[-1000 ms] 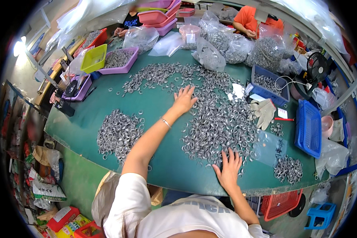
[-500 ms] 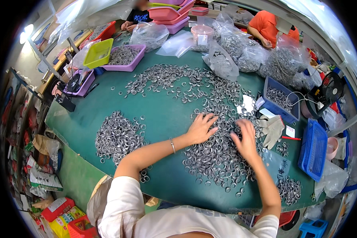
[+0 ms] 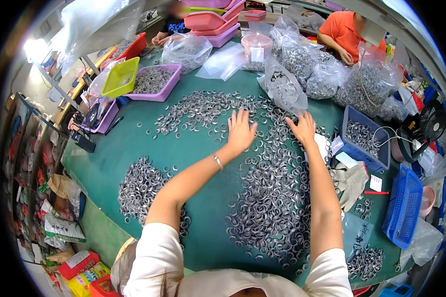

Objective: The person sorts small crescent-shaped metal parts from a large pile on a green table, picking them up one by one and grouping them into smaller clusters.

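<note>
A green table [image 3: 134, 148] is strewn with small grey metal rings. My left hand [image 3: 240, 131] lies flat, fingers spread, on the rings near the far middle of the table. My right hand [image 3: 304, 128] rests beside it, palm down and fingers apart, on the same spread of rings [image 3: 272, 193]. Both arms reach forward over the big central heap. A separate pile of rings [image 3: 141, 185] lies at the left near my left elbow. Neither hand holds anything.
Clear bags of rings [image 3: 282, 86] stand at the far side. A purple tray [image 3: 153, 81] with a yellow-green tray [image 3: 120, 76] sits far left. Blue bins [image 3: 362, 138] and a blue basket [image 3: 404, 208] stand right. Two people sit across the table.
Both hands have moved away from me across the rings, from the near and middle part of the heap up to its far edge by the bags.
</note>
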{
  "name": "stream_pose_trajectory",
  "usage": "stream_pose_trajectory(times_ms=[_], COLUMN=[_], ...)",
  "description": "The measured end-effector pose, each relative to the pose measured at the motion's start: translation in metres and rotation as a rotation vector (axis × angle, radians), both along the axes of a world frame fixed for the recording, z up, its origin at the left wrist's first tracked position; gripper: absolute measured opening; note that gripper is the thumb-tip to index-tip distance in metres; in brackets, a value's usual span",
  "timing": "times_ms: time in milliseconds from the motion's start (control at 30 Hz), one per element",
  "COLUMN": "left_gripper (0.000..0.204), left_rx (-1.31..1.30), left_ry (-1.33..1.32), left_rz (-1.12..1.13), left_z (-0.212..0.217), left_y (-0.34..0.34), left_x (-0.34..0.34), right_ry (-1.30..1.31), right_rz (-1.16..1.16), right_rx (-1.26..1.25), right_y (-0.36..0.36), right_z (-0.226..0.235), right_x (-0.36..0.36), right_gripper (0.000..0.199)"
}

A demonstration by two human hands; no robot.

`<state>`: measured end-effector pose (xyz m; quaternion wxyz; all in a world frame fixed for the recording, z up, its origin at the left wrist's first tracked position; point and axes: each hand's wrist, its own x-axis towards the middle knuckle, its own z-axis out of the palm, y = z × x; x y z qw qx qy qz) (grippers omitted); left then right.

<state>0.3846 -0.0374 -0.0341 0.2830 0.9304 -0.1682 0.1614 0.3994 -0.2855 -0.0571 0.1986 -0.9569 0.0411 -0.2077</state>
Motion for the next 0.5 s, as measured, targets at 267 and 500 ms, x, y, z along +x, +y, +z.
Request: stream_pose_trajectory(times_ms=[267,500], left_gripper=[0.052,0.042], left_rx=[0.177,0.024], left_ry=[0.189,0.157], left_rz=[0.07,-0.371], left_z=[0.002,0.002], left_y=[-0.011,-0.027], left_x=[0.066,0.017], right_ry=[0.122,0.119], right_rz=[0.041,0.073], right_rx=[0.098,0.25], right_y=[0.012,0.018], right_z=[0.03,0.029], right_x=[-0.023,-0.038], right_gripper=[0.06,0.056])
